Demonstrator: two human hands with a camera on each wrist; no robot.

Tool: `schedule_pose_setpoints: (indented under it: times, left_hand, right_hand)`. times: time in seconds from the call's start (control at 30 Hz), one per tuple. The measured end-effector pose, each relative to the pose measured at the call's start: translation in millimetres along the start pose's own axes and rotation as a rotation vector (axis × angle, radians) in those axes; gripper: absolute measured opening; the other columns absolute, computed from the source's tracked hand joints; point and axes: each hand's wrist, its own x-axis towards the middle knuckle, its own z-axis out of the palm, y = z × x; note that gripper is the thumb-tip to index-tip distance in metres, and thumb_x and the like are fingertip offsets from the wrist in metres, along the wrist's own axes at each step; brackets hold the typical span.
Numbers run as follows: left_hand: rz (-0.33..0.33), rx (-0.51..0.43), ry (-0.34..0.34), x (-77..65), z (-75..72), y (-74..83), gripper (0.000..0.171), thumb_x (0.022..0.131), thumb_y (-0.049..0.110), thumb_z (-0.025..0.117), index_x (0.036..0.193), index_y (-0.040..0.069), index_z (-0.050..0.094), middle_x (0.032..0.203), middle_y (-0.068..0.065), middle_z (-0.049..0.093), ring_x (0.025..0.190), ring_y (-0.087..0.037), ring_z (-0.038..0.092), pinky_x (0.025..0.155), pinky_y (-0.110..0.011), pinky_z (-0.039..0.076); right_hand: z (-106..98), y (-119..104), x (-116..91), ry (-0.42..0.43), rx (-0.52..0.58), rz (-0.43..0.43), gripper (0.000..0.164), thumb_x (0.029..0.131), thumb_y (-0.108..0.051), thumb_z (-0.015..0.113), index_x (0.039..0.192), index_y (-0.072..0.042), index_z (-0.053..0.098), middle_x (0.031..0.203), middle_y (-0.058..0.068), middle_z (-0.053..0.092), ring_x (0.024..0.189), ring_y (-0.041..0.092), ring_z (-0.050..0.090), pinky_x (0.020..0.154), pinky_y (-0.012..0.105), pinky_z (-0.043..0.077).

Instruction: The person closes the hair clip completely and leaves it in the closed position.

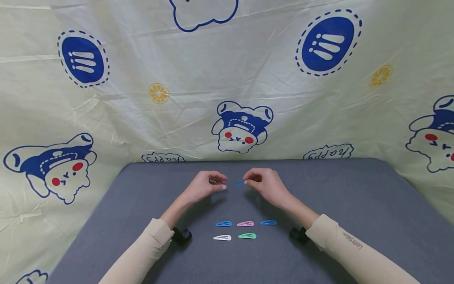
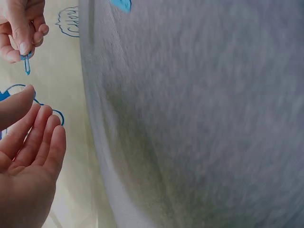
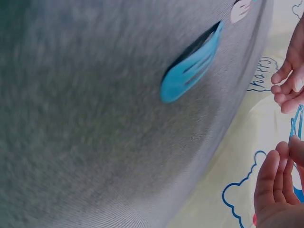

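My right hand (image 1: 267,185) pinches a blue snap hair clip (image 1: 239,183) between thumb and fingertips above the table. In the right wrist view the held clip (image 3: 297,121) has its two arms spread apart. Facing it from the left, my left hand (image 1: 207,184) holds nothing; its fingers are relaxed and a gap separates them from the clip. On the table nearer me lie a blue clip (image 1: 224,223), a pink clip (image 1: 245,223) and another blue clip (image 1: 268,222) in one row. A white clip (image 1: 222,238) and a green clip (image 1: 247,236) lie in front of them.
A grey cloth covers the table (image 1: 142,213). Behind it hangs a pale printed curtain (image 1: 191,118) that meets the table's far edge. Black wrist bands (image 1: 181,237) sit at both sleeve cuffs, low over the table on either side of the clips.
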Motion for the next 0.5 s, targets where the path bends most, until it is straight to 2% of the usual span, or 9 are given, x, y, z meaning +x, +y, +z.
schedule_pose_setpoints:
  times: [0.3,0.5]
  left_hand:
    - [0.059,-0.014,0.027,-14.6,2.7,8.0,0.027,0.088,0.011,0.074,0.114,0.003,0.07,0.106,-0.009,0.069,0.093,-0.017,0.062,0.087,-0.037,0.051]
    - [0.067,-0.024,0.044,-26.4,5.0,16.0,0.025,0.088,0.013,0.075,0.112,0.009,0.071,0.106,-0.008,0.069,0.094,-0.016,0.062,0.087,-0.036,0.051]
  right_hand:
    - [-6,-10,-20,0.077,-0.012,-0.049,0.008,0.09,-0.012,0.073,0.096,-0.016,0.073,0.088,-0.005,0.066,0.077,0.018,0.057,0.067,0.031,0.052]
    - [-7,-16,-34,0.104,-0.011,-0.072,0.009,0.09,-0.013,0.073,0.097,-0.018,0.072,0.089,-0.007,0.066,0.077,0.015,0.059,0.068,0.03,0.052]
